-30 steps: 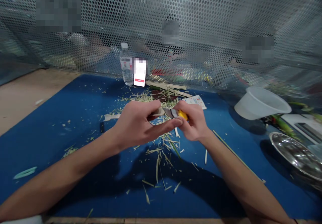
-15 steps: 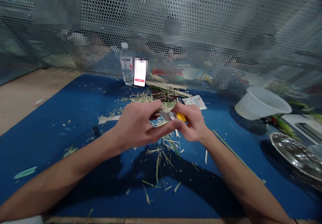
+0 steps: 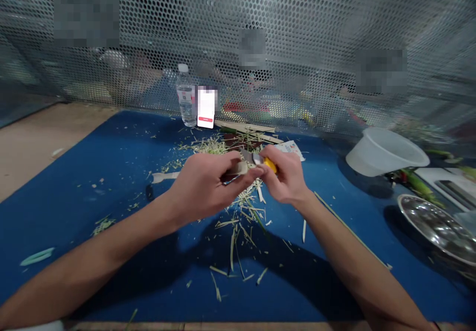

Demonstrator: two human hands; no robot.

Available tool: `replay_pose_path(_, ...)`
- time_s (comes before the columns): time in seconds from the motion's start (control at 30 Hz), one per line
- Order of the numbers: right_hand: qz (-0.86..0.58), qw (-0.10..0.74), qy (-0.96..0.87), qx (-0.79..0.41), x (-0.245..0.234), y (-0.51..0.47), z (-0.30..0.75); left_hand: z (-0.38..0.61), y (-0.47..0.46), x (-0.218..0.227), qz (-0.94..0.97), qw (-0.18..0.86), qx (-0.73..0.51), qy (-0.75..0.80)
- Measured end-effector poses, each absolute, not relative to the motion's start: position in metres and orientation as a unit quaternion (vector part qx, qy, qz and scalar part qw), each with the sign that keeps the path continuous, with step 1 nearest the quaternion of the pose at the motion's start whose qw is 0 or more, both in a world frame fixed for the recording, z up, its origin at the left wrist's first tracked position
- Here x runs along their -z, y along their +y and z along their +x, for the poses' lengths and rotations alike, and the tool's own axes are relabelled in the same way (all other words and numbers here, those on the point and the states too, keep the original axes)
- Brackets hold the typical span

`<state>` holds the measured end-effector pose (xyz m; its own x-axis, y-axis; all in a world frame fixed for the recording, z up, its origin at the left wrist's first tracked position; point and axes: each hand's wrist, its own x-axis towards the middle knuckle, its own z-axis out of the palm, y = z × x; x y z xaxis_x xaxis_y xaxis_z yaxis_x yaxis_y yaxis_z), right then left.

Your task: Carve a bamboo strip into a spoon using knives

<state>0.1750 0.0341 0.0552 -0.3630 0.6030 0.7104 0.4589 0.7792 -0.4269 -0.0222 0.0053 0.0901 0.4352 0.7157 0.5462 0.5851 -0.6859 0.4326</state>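
My left hand (image 3: 203, 184) is closed round a pale strip of bamboo (image 3: 165, 176) whose free end sticks out to the left over the blue mat (image 3: 111, 162). Close beside it, my right hand (image 3: 284, 179) grips a yellow-handled knife (image 3: 260, 160), and the blade rests against the strip near my left thumb. Both hands hover above a heap of thin pale and green shavings (image 3: 241, 212) scattered on the mat.
A water bottle (image 3: 185, 96) and a phone (image 3: 206, 107) stand at the mat's far edge before a perforated metal screen (image 3: 238, 48). Flat sticks (image 3: 249, 127) lie behind the hands. At the right sit a white bowl (image 3: 385, 151), a steel dish (image 3: 437, 227) and green stalks (image 3: 418, 184).
The knife blade has tilted up and back toward the far side, and the strip's left end has shifted slightly right. Both hands stay in nearly the same place.
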Motion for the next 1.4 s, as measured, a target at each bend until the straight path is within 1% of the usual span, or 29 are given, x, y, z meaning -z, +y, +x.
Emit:
replay_pose_path(0.13,-0.342,0.507,-0.766,-0.198,-0.051,0.038,0.177,-0.022,0.005,-0.093,0.841,0.047,-0.32,0.433)
replay_pose_path(0.23,-0.325,0.528,-0.721,-0.309,-0.049,0.043,0.176,-0.024,0.008,-0.092,0.85,0.044,-0.256,0.459)
replay_pose_path(0.37,-0.283,0.513,-0.665,-0.464,-0.047,0.05,0.174,-0.026,0.013,-0.087,0.876,0.042,-0.191,0.442)
replay_pose_path(0.47,-0.272,0.503,-0.637,-0.518,-0.047,0.054,0.174,-0.026,0.015,-0.087,0.887,0.037,-0.157,0.434)
replay_pose_path(0.57,-0.31,0.486,-0.652,-0.492,-0.049,0.054,0.175,-0.025,0.016,-0.087,0.893,0.019,-0.113,0.435)
replay_pose_path(0.7,-0.401,0.391,-0.735,-0.383,-0.054,0.05,0.174,-0.024,0.019,-0.085,0.901,-0.016,-0.036,0.432)
replay_pose_path(0.8,-0.429,0.348,-0.753,-0.357,-0.055,0.049,0.172,-0.022,0.023,-0.08,0.899,-0.037,-0.005,0.437)
replay_pose_path(1.0,-0.46,0.347,-0.727,-0.374,-0.054,0.052,0.172,-0.019,0.029,-0.075,0.899,-0.011,-0.009,0.437)
replay_pose_path(1.17,-0.458,0.336,-0.744,-0.352,-0.058,0.05,0.173,-0.02,0.029,-0.077,0.9,0.006,-0.015,0.435)
replay_pose_path(1.23,-0.46,0.323,-0.758,-0.331,-0.062,0.048,0.174,-0.021,0.029,-0.078,0.904,0.007,-0.009,0.428)
replay_pose_path(1.4,-0.444,0.287,-0.818,-0.225,-0.069,0.039,0.176,-0.024,0.025,-0.082,0.915,0.006,-0.019,0.403)
